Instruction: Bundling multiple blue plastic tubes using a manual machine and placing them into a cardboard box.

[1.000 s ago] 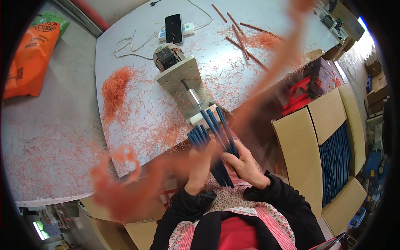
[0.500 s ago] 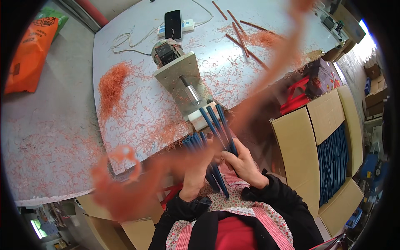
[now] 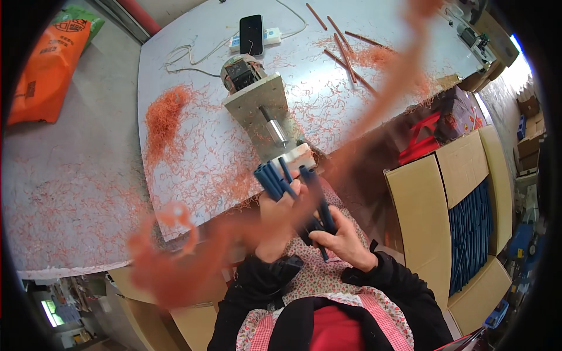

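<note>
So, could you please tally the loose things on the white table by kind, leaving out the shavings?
Reddish-brown sticks at the far end: 5, as far as shows
Black phone: 1
White power strip under it: 1
Small motor machine on a pale board: 1
Total: 8

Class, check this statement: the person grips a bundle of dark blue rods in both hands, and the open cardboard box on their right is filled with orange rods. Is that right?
Not quite. The head view shows the open cardboard box filled with dark blue rods, not orange ones. The left hand and right hand do grip a bundle of dark blue rods.
</note>
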A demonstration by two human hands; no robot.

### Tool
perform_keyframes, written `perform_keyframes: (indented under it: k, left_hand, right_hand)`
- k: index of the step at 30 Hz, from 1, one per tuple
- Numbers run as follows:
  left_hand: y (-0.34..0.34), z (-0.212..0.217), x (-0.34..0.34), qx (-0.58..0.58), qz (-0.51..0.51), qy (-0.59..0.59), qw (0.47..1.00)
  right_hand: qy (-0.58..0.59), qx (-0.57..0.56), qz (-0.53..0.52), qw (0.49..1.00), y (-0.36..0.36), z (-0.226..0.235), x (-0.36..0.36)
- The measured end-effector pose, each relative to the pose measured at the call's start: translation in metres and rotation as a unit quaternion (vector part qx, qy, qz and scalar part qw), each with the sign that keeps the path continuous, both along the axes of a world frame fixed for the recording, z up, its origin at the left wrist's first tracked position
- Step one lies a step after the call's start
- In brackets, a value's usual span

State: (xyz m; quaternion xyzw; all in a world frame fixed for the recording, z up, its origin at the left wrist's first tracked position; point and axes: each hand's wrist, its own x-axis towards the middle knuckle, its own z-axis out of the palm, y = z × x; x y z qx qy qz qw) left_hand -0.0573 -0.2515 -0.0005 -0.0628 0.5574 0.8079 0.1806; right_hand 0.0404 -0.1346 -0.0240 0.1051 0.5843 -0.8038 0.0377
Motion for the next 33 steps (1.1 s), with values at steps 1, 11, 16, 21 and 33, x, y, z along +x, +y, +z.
perform_keyframes:
  k: [1,11,16,21,33]
  left_hand:
    - [0.004,0.005,0.000,0.014,-0.009,-0.035,0.999]
    - [0.009,-0.018,0.005,-0.026,-0.038,-0.035,0.998]
    - [0.011,-0.018,0.008,-0.013,-0.016,-0.029,0.999]
    - [0.013,-0.021,0.000,0.022,0.001,-0.016,1.000]
    - [0.011,-0.015,0.003,0.019,-0.008,-0.026,0.999]
  right_hand:
    - [-0.002,-0.001,0.000,1.000,0.002,0.002,0.000]
    - [-0.080,-0.005,-0.021,0.997,0.011,0.015,-0.014]
    - [-0.078,0.015,-0.034,0.996,0.009,0.014,-0.015]
    - [-0.061,0.020,-0.036,0.997,0.008,0.003,-0.022]
    - [-0.066,0.051,-0.028,0.996,0.010,0.007,-0.017]
